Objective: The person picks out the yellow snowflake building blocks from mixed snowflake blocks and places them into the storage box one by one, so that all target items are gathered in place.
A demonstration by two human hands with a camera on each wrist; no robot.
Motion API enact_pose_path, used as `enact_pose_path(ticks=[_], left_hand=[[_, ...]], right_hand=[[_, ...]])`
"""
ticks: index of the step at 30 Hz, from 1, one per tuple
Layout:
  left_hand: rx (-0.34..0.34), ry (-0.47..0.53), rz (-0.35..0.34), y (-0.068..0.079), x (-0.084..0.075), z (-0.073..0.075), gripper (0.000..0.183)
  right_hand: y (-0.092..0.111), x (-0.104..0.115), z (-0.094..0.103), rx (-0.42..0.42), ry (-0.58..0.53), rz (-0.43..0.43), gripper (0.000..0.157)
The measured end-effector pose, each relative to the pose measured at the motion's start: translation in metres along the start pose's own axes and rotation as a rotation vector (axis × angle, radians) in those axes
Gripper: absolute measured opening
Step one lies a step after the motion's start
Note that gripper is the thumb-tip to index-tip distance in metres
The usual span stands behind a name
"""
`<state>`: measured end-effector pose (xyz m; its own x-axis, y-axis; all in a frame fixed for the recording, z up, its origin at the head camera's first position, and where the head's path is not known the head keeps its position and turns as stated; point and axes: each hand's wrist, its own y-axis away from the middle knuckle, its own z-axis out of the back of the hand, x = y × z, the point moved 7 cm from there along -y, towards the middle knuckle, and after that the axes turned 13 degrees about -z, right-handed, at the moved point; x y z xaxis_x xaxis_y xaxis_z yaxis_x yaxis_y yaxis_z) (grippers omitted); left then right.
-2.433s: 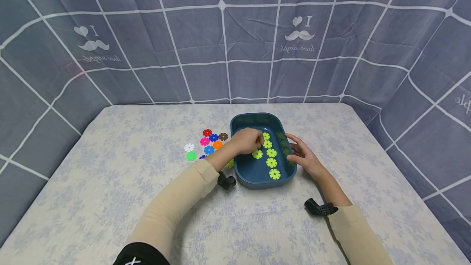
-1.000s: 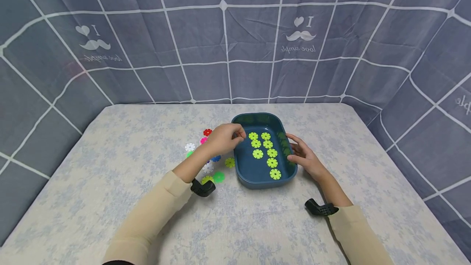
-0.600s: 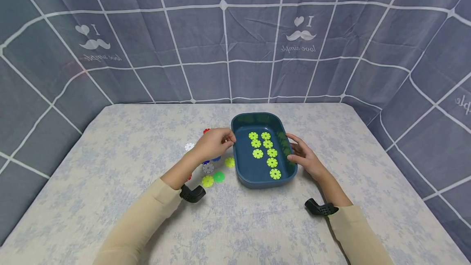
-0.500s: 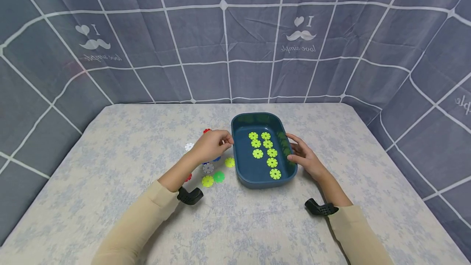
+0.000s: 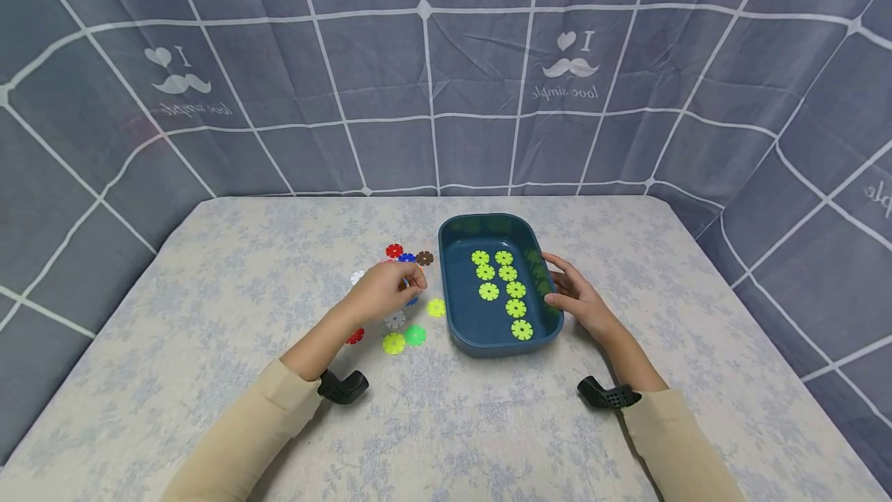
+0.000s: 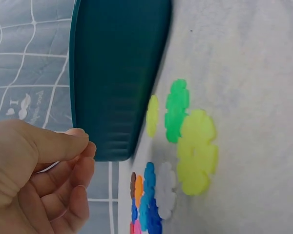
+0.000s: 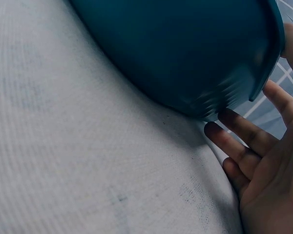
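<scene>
My left hand [image 5: 386, 287] hovers over the loose notched plastic discs on the table, left of the dark blue-green box. In the left wrist view its fingers curl and the thumb tip meets the index finger; nothing shows between them. Inside the box [image 5: 481, 335] lie several yellow-green notched discs [image 5: 516, 308], in two rough columns. My right hand [image 5: 578, 297] rests against the box's right wall, thumb and index finger at the rim; the right wrist view shows its other fingers [image 7: 249, 131] fairly straight, by the outer wall.
Around and beneath my left hand lie a red disc [image 5: 394, 251], a brown disc [image 5: 424, 258], a grey disc [image 5: 395, 320], a green disc [image 5: 415, 335] and yellow-green discs [image 5: 393, 343]. A patterned cloth covers the table [image 5: 488, 424]; a grey checked curtain [image 5: 474, 68] hangs behind.
My left hand has left the box and moved left and nearer me, over the loose discs. Two columns of yellow-green discs show in the box. The right hand stays at its wall.
</scene>
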<state>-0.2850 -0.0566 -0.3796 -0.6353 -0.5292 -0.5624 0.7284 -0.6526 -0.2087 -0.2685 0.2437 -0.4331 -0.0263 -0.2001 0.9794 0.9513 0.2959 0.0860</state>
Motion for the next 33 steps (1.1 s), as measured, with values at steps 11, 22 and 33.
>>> enact_pose_path(ticks=[11,22,33], left_hand=[[0.103,0.072,0.028,0.023,0.014,-0.004,0.004],[0.208,0.169,0.024,0.040,0.020,-0.008,0.008],[0.279,0.229,0.054,0.051,0.026,-0.014,0.019]], right_hand=[[0.000,-0.002,0.000,-0.008,0.015,0.007,0.068],[0.000,-0.001,0.000,-0.004,0.004,0.002,0.069],[0.000,-0.002,0.000,-0.015,0.014,-0.014,0.069]])
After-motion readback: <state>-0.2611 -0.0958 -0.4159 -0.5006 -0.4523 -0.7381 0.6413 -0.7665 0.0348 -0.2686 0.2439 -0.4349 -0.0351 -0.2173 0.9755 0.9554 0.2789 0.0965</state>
